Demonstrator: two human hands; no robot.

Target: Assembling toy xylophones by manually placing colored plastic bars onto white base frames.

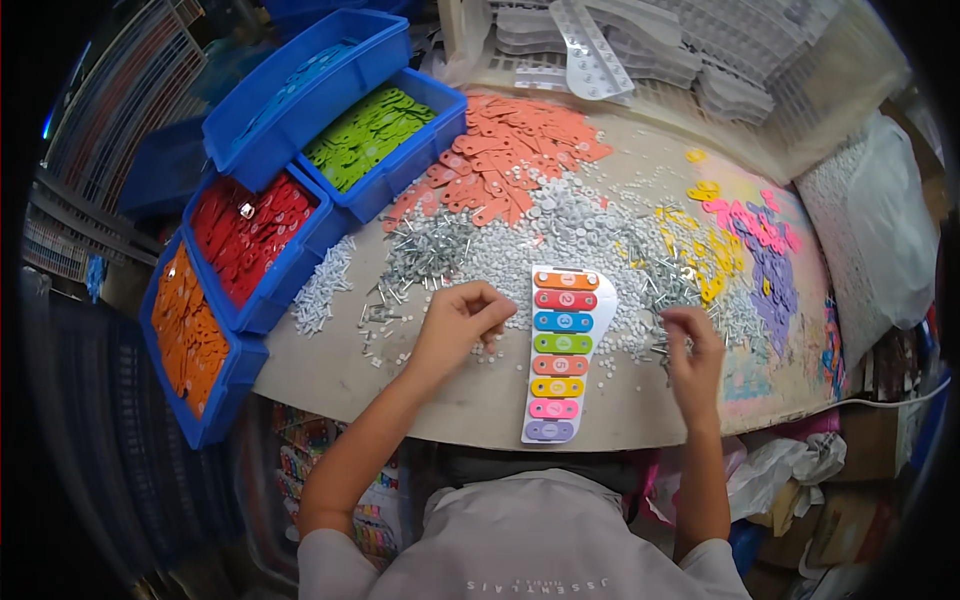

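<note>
A white toy xylophone (600, 290) with several coloured bars, orange at the far end and purple at the near end, lies on the table between my hands. My left hand (458, 328) is closed in a pinch just left of its far end, beside small white round caps (560, 225). My right hand (694, 352) is over on the right, fingers curled together at the edge of a pile of metal pins (672, 285). What either hand holds, if anything, is too small or hidden to make out. Neither hand touches the xylophone.
Blue bins hold orange bars (185, 345), red bars (250, 230), green bars (370, 135) and blue bars (300, 80). Loose salmon bars (510, 145) lie at the back; yellow (715, 255), pink (755, 225) and purple bars (775, 290) at right. White xylophone bases (640, 50) are stacked behind.
</note>
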